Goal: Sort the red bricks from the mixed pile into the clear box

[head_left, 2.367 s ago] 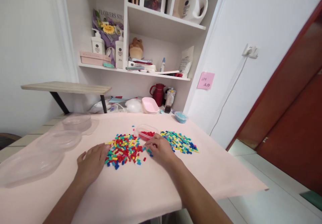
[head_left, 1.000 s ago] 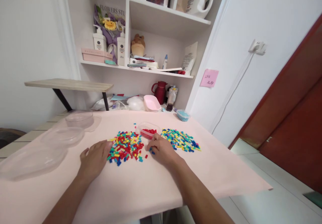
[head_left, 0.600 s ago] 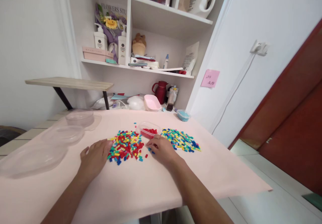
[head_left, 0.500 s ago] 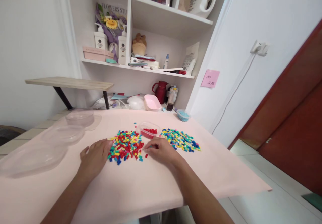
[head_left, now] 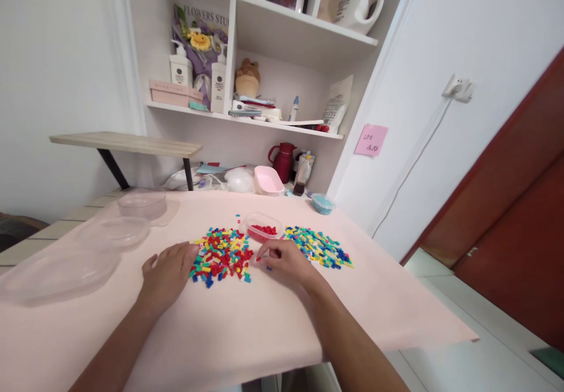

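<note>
A mixed pile of small coloured building bricks (head_left: 222, 257) lies on the pink-covered table, many of them red. My left hand (head_left: 170, 268) rests flat at the pile's left edge, fingers stretched out and holding nothing. On the other side, my right hand (head_left: 284, 261) pinches a small red brick (head_left: 258, 258) between thumb and fingertip. A blue brick (head_left: 268, 268) shows just under that hand. Behind it stands a clear plastic tub (head_left: 249, 220) with red bricks inside. To its right spreads a second pile of bricks (head_left: 317, 245), mostly blue, green, yellow and white.
Three clear containers (head_left: 57, 274) line the table's left side. A small tub of light-blue pieces (head_left: 323, 204) sits at the back right. Along the back are a pink basin (head_left: 268, 180), a red jug (head_left: 282, 161) and a bottle (head_left: 303, 174), below shelves (head_left: 286, 127).
My right hand has picked up the red brick that lay loose at the right edge of the mixed pile. The left hand stays in place. The view has shifted slightly.
</note>
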Demonstrator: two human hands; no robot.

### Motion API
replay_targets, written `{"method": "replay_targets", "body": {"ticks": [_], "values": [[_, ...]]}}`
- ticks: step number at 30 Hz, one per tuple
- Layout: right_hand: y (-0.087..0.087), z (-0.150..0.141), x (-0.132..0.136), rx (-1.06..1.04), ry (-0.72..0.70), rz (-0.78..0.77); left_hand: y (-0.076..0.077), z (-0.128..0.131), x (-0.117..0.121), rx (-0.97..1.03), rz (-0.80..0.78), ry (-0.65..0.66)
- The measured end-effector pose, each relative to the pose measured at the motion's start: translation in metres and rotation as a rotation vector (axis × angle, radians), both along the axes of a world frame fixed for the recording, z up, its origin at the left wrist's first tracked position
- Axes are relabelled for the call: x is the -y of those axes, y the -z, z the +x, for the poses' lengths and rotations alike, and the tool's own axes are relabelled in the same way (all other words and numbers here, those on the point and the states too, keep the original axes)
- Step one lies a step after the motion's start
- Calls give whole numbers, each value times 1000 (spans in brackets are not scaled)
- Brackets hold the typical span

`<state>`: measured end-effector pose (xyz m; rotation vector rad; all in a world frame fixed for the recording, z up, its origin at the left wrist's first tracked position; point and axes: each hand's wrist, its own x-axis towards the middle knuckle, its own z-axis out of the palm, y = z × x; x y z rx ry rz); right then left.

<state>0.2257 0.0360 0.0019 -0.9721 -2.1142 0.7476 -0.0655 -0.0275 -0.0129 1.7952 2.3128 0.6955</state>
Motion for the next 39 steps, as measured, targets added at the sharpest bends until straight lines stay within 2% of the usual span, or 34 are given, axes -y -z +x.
{"method": "replay_targets", "body": {"ticks": [5,8,11,14,19,25,30,34,39], "values": [[-3,0,-19,-254,401,150,-1,1,1,7,-3,-3],[-1,3,-30,-233,489,184,-2,1,1,5,0,-3],[0,8,-31,-205,477,203,-3,1,1,3,-1,-8],[-1,11,-24,-161,382,232,-2,-1,0,2,-5,-7],[2,12,-14,91,270,255,-2,-1,-1,4,-17,-2],[10,8,-11,308,264,265,-2,0,0,7,-18,-14],[14,0,-11,464,371,279,-2,0,0,5,-9,-15],[15,1,-12,424,393,243,-3,0,0,1,-11,-8],[11,4,-14,131,291,133,-3,2,0,-7,-15,-16]]}}
